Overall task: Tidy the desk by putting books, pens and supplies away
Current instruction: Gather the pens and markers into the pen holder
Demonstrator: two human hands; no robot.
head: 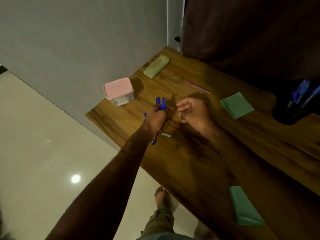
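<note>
My left hand (156,118) grips a bunch of blue pens (161,103), their caps sticking up above my fist and their tips below it. My right hand (192,111) hovers just to the right of it, blurred, with relaxed fingers and nothing in it. Both hands are above the wooden desk (199,153). A pink pen (197,87) lies on the desk behind my right hand. A small grey object (165,135) lies on the desk under my left wrist.
A clear box with a pink lid (119,91) stands at the desk's left corner. A pale green case (156,66) lies at the back. Green paper pads lie at the right (237,105) and near the front edge (244,207). A dark holder with pens (297,103) stands far right.
</note>
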